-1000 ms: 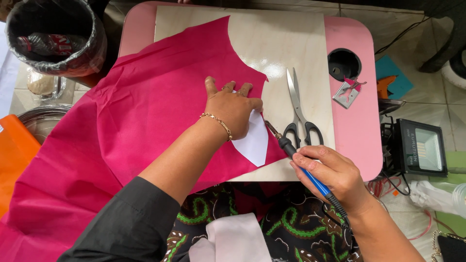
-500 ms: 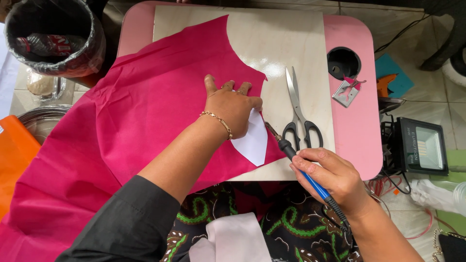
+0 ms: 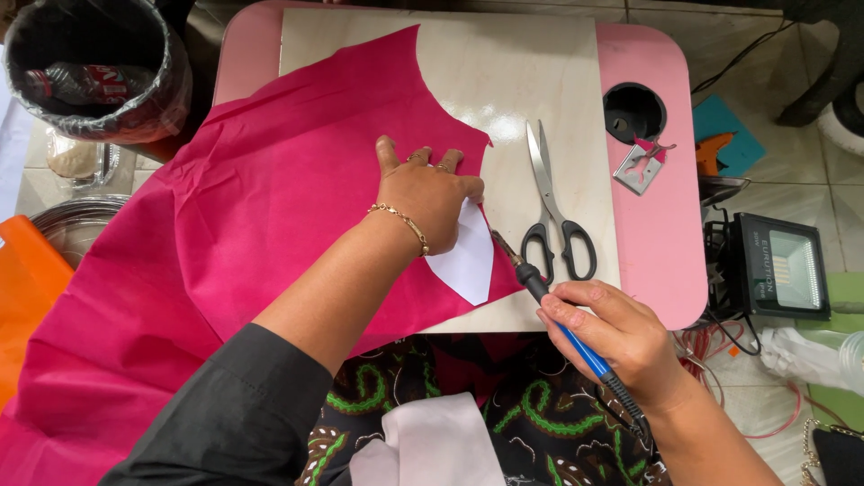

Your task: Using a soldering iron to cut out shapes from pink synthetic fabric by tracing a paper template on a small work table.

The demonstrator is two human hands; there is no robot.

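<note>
Here I see my right hand (image 3: 621,337) gripping the blue-handled hot cutter (image 3: 540,292), its long axis slanting up-left toward the white paper template (image 3: 468,261) that my flat, open left hand (image 3: 423,193) pins on the magenta fabric (image 3: 270,225).

My left hand (image 3: 428,192) is pressing flat on the pink fabric (image 3: 270,225), holding a white paper template (image 3: 466,261) down against it. My right hand (image 3: 616,337) is gripping a blue-handled hot cutting tool (image 3: 540,292), its tip touching the fabric's right edge beside the template. Scissors (image 3: 556,211) are lying closed on the pale board (image 3: 522,81), just right of the tool
</note>
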